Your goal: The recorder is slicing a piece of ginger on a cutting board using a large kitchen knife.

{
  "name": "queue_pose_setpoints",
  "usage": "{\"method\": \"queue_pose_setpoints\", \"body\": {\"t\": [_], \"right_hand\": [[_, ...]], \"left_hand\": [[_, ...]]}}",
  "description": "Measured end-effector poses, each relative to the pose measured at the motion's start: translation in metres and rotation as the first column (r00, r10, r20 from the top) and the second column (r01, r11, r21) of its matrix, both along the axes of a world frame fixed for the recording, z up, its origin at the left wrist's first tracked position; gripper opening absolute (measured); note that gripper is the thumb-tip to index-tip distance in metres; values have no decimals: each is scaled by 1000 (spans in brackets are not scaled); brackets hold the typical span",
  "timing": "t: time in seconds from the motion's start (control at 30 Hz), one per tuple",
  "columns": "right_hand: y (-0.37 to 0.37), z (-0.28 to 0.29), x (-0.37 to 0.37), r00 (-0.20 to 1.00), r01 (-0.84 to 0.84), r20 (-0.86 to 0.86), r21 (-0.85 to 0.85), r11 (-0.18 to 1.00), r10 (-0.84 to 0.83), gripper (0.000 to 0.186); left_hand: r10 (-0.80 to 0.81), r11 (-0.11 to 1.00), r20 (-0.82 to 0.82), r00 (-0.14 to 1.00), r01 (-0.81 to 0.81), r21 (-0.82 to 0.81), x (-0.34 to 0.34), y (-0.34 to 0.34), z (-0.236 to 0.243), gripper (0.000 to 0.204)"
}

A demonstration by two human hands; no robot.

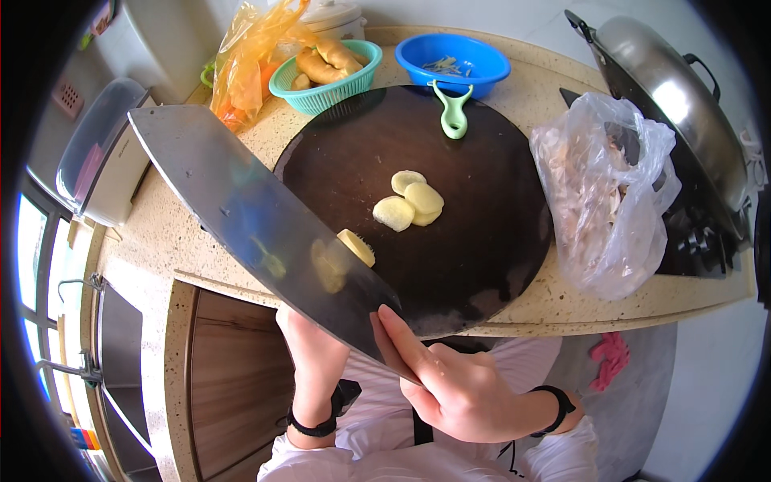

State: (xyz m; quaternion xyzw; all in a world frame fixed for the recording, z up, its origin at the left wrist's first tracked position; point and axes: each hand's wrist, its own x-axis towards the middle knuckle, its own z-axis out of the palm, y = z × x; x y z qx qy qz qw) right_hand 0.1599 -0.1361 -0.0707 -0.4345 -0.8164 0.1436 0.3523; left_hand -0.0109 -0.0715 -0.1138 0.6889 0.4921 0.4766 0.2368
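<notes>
My right hand [470, 394] is closed round a broad steel cleaver [269, 229], one finger laid along the blade's near end. The cleaver hangs tilted over the left side of a round dark chopping board [498, 217]. My left hand [312, 345] is partly behind the blade, so its fingers are hidden. Close to the blade lies a thick cut piece of ginger [356, 247], mirrored in the steel. Several pale ginger slices [414, 202] overlap in a small pile on the middle of the board. A light green peeler [454, 116] rests at the board's far edge.
Behind the board stand a green basket [333, 98] of ginger roots, an orange plastic bag [245, 76] and a blue basin [418, 68] holding some scraps. A clear bag of pale food [598, 209] sits to the right, beside a steel wok lid [675, 96].
</notes>
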Motion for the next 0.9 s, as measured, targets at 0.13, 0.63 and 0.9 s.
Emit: {"method": "queue_pose_setpoints", "body": {"t": [0.13, 0.63, 0.9], "right_hand": [[-2, 4, 2, 1000, 5, 12, -52, 999, -4, 61], [3, 22, 16, 978, -108, -199, -216, 970, 65, 54], [9, 41, 17, 971, -141, -231, -359, 922, 59, 52]], "left_hand": [[-6, 1000, 35, 999, 6, 0, -1, 0, -4, 51], [133, 989, -29, 991, -131, 61, 11, 3, 15, 37], [139, 990, -3, 990, -139, 15, 10, 2, 14, 41]]}}
